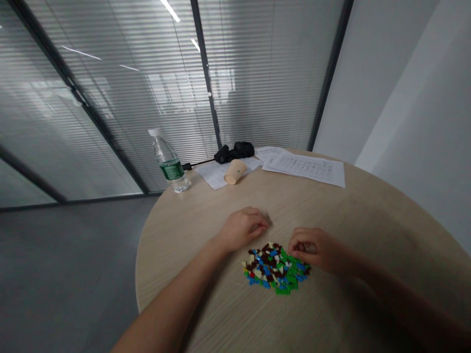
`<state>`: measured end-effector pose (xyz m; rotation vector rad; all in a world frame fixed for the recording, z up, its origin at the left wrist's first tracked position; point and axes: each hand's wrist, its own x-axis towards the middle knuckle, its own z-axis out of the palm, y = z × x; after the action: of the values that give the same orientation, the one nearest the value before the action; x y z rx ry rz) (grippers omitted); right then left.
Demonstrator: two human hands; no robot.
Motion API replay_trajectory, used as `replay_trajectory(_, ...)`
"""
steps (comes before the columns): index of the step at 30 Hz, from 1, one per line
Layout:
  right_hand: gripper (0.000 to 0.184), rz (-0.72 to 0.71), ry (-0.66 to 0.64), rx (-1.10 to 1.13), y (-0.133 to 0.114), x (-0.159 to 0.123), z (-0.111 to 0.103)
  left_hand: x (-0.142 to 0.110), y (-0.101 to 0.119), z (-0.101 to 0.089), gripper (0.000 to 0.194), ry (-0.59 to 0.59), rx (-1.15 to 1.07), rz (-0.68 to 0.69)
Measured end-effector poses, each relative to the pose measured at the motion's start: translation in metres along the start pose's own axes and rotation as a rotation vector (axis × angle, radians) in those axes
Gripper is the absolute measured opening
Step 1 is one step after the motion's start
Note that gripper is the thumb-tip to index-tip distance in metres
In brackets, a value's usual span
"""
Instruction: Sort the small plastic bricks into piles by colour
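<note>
Building bricks (pixel 276 268) lie loose in a low pile on the round wooden table (pixel 176 230), the broadest thing here, with printed sheets (pixel 312 167) and then a plastic bottle (pixel 172 169) well apart toward its far side. As I judge it, fingering through such a heap goes best with small movements: wrists low, pieces spread toward a single layer, then thumb and one fingertip closing on the sides of one piece, since bits this small could easily skid or drag their neighbours along.

The left hand (pixel 246 228) is just beyond the far left edge of the bricks, apart from them, its fingers loosely curled; I cannot tell whether anything is tucked inside. The right hand (pixel 312 249) is at their right edge, thumb and forefinger bent toward each other; whether these pinch or touch a piece I cannot tell. Smallest of all, single pieces in brown, blue and cream mix at the left and middle, while green pieces (pixel 283 291) gather nearer the right hand.
</note>
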<state>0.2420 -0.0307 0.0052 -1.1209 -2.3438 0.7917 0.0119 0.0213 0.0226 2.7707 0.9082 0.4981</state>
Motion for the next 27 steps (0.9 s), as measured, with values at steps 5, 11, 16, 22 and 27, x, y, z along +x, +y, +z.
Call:
replay_trajectory(5,0.010,-0.059,-0.026,-0.019,0.002,-0.002,-0.001,-0.004,-0.014,-0.004,0.020,0.014,0.131,-0.189)
replay_trajectory(11,0.009,-0.051,-0.030,-0.045,0.004,0.000,0.001,-0.004,-0.019,-0.001,0.015,-0.044,0.016,-0.252)
replay_trajectory(16,0.010,0.005,-0.034,-0.015,0.005,0.000,0.001,-0.003,-0.018,-0.001,0.010,-0.019,-0.011,-0.282)
replay_trajectory(22,0.011,0.026,-0.026,0.001,0.006,0.000,0.003,-0.004,-0.015,-0.005,0.009,-0.016,0.055,-0.370)
replay_trajectory(27,0.013,-0.031,-0.040,-0.002,0.002,-0.002,-0.002,-0.006,-0.017,-0.004,0.011,-0.018,0.101,-0.443)
